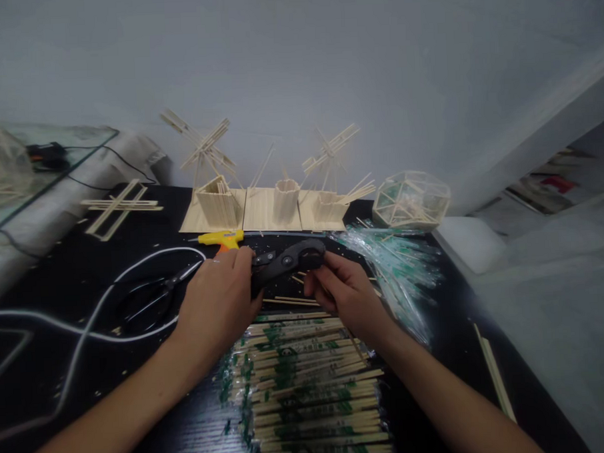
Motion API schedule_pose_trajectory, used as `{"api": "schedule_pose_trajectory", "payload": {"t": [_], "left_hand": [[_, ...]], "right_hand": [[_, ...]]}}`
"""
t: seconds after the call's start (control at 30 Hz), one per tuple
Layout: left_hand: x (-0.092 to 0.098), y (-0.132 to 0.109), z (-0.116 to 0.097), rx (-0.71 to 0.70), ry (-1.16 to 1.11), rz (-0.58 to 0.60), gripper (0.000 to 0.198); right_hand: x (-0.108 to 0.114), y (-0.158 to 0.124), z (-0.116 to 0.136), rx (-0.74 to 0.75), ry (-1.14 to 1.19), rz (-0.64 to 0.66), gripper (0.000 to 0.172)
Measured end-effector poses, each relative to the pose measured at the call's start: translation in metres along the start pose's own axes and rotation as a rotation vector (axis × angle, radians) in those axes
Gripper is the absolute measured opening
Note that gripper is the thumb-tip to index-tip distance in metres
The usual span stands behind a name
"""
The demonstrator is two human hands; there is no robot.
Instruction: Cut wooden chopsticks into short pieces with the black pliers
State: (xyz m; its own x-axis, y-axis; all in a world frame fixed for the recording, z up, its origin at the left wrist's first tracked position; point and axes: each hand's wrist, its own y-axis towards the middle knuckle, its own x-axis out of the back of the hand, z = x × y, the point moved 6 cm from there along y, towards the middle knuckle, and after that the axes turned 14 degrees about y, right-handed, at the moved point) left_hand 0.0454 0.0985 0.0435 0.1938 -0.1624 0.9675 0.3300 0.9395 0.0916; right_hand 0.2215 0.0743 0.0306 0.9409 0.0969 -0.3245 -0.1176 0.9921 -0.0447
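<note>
My left hand [219, 283] is closed around the handles of black hand cutters [286, 260], whose head points right. At the cutters' curved jaws, my right hand [347, 291] is closed with its fingertips pinched. A thin wooden chopstick [356, 346] slants out beneath the right palm and seems to be held there; its upper end is hidden by the fingers. Below both hands lies a row of chopsticks in clear and green printed wrappers [314, 393]. Several bare sticks [290, 300] rest behind them, partly under the right hand.
A yellow glue gun [221, 239] lies beyond my left hand. Black-handled scissors or pliers [150, 300] and a white cable [93, 322] are left. Stick-built windmill models [221, 206] line the wall, beside a faceted stick frame [411, 198]. Torn wrappers [394, 262] pile at right.
</note>
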Motion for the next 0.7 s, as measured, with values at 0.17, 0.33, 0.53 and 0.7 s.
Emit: {"api": "schedule_pose_trajectory", "payload": {"t": [0.17,0.33,0.53,0.7], "left_hand": [[0.0000,0.0007,0.0003,0.005,-0.010,0.067,0.019],[-0.0004,0.0000,0.0015,-0.005,-0.022,0.115,0.015],[-0.0011,-0.0010,0.0009,0.009,-0.026,0.099,0.015],[0.0031,-0.0006,0.0001,0.021,0.001,0.044,0.015]], "right_hand": [[-0.0007,-0.0009,0.0007,-0.003,-0.010,-0.008,0.024],[-0.0018,-0.0014,0.0003,-0.003,-0.034,-0.011,0.026],[-0.0019,-0.0007,0.0010,-0.005,-0.021,-0.004,0.026],[-0.0025,-0.0016,0.0023,-0.004,-0.049,0.003,0.026]]}}
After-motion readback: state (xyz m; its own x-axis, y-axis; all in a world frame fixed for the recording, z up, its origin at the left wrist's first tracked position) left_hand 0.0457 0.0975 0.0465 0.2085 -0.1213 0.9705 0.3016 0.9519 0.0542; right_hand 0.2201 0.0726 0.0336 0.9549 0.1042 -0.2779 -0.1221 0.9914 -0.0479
